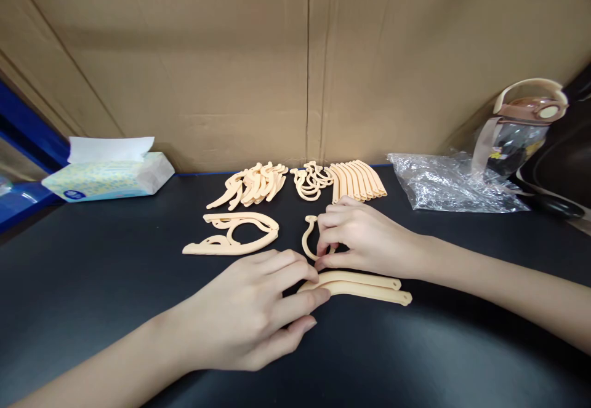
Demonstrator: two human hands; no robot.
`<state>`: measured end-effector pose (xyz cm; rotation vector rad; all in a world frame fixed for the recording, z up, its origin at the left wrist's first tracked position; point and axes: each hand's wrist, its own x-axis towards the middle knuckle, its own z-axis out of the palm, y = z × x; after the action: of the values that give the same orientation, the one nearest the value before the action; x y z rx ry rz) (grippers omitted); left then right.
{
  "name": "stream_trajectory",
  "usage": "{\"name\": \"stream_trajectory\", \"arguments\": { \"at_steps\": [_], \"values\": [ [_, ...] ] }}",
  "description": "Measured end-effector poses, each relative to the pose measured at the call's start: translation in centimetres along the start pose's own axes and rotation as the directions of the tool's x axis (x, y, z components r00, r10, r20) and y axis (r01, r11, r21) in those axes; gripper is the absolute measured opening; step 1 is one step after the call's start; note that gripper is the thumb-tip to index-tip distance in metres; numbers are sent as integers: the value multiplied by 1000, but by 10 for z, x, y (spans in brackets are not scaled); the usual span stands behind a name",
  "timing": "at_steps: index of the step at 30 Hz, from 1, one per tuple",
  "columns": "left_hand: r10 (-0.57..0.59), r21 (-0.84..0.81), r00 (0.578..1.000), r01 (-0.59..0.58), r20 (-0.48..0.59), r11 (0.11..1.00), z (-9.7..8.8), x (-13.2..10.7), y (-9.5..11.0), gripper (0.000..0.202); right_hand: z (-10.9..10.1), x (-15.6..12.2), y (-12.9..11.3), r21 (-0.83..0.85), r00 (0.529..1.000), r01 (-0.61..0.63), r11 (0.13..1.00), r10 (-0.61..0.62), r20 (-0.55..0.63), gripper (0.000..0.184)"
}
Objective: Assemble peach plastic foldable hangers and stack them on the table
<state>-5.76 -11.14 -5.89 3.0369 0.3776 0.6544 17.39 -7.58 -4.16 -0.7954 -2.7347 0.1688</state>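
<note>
My left hand (256,312) lies on the black table, fingers together, their tips pressed on the left end of two long cream plastic arms (364,288) lying side by side. My right hand (364,236) is closed in a pinch on a cream plastic hook piece (308,239), just above those arms. An assembled folded cream hanger (235,234) lies to the left of the hook. Behind are three piles of cream parts: curved pieces (253,185), hooks (311,180) and straight arms (357,180).
A tissue pack (108,171) sits at the back left. A crumpled clear plastic bag (450,183) and a drinking bottle (521,128) lie at the back right. A cardboard wall (295,57) stands behind the black table (92,272).
</note>
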Motion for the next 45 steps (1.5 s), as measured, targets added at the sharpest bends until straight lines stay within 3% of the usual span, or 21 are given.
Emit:
{"name": "stream_trajectory", "arguments": {
  "at_steps": [19, 24, 28, 31, 35, 40, 45],
  "values": [
    [-10, -8, 1000, 10, 14, 1000, -1, 2, 0, 25, 1, -2, 1, 20, 1000, 6, 1000, -6, -18, 18],
    [-16, -28, 1000, 17, 15, 999, 2, -1, 0, 26, -9, 7, 3, 35, 988, -104, 994, 107, -112, 27],
    [-23, -50, 1000, 24, 13, 998, 3, -2, -1, 28, -20, 32, 15, 4, 952, -274, 962, 272, -141, 29],
    [-22, -53, 1000, 23, 17, 998, 2, -2, -1, 27, -22, 57, 23, -1, 892, -437, 900, 433, -130, 27],
    [-10, -50, 1000, 11, 24, 999, -1, -1, -1, 27, -19, 88, 27, 9, 817, -571, 821, 570, -88, 39],
    [-16, -34, 999, 17, 32, 999, -3, -1, 0, 26, -12, 120, 27, 91, 762, -646, 758, 647, 24, 39],
    [-18, -24, 999, 19, 34, 1000, -4, -2, 1, 27, 0, 135, 36, 164, 748, -662, 731, 660, 79, 35]
  ]
}}
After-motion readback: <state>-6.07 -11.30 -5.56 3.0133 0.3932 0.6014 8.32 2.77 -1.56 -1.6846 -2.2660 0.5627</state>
